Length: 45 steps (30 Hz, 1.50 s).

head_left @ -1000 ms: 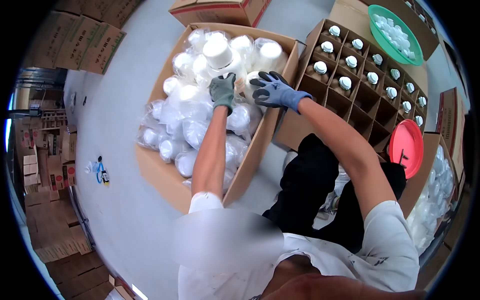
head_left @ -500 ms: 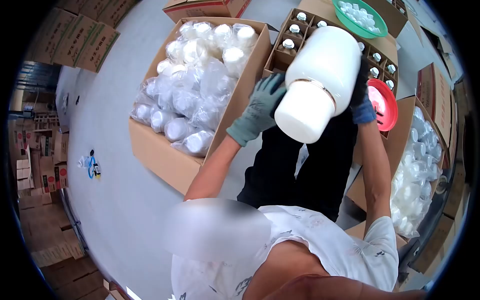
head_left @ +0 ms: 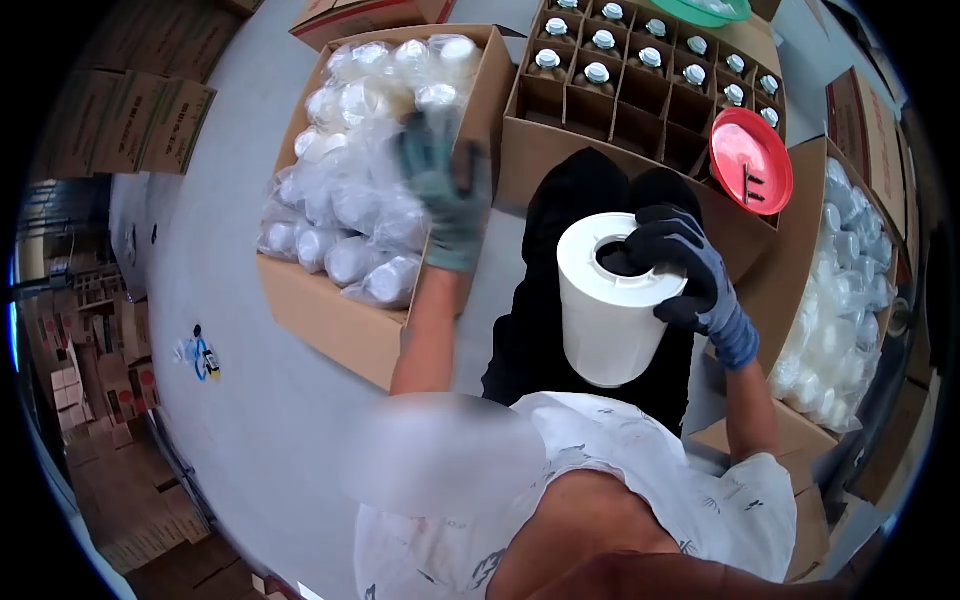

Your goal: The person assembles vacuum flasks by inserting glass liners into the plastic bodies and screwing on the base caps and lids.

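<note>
A white cylindrical container [head_left: 612, 325] rests on my lap between my thighs. Its flat round end faces up, with a dark hole in the middle. My right hand [head_left: 690, 275], in a dark glove with a blue cuff, grips this end, fingers at the hole and over the rim. My left hand [head_left: 447, 195], in a grey-green glove, is smeared by motion but its fingers are spread and nothing shows in them. It is over the right edge of an open carton [head_left: 330, 325] packed with bagged white-capped items [head_left: 355, 200].
Ahead, a divided carton [head_left: 560, 165] holds several white-capped bottles [head_left: 597, 73]. A red dish [head_left: 735, 150] with small dark pieces sits on its right corner, a green bowl [head_left: 705, 10] at its far side. Bagged clear items [head_left: 835, 290] fill a box at right.
The white container has come down onto my lap and been turned, so its holed end is up. My left hand has let go and moved left to the carton; my right hand still grips it.
</note>
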Each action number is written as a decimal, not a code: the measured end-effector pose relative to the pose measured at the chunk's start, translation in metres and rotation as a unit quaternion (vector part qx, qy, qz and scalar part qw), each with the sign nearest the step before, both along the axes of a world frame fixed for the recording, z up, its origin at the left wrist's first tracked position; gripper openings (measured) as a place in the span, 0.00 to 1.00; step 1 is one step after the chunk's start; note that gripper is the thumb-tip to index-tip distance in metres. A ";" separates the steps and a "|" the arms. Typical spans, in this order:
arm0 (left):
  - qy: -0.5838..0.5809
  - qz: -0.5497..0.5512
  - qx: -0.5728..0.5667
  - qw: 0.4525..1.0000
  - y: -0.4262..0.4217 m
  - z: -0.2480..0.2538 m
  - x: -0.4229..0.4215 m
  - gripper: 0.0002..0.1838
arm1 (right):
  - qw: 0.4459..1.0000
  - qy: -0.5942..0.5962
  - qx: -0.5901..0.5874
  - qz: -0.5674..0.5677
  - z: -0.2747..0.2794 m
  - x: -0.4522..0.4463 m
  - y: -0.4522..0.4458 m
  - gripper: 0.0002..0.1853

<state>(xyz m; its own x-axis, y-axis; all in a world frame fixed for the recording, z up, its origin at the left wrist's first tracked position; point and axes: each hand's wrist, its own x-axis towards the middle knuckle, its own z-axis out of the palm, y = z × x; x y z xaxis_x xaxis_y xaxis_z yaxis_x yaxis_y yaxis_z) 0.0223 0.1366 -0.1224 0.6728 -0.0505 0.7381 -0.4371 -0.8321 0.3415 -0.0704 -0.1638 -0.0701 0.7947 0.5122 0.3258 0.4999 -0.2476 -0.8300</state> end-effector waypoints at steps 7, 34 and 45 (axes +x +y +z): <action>0.605 0.101 0.320 0.723 0.185 -0.205 0.071 0.40 | 0.999 0.008 0.043 0.005 -0.021 0.003 -0.002 0.30; 0.311 -0.283 -0.384 0.822 -0.014 -0.009 -0.110 0.24 | 0.989 0.032 0.030 -0.141 0.010 -0.023 -0.030 0.20; 0.301 -0.385 -0.347 0.800 -0.061 0.033 -0.091 0.21 | 0.993 -0.093 -0.066 0.010 0.031 -0.011 -0.033 0.21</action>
<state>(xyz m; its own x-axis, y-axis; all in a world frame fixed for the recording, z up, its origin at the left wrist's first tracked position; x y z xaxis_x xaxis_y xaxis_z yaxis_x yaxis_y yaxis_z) -0.0687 0.0756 -0.0894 0.8834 -0.3407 0.3217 -0.3116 0.0858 0.9463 -0.0817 -0.1973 -0.0393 0.7156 0.5756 0.3958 0.6482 -0.3359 -0.6834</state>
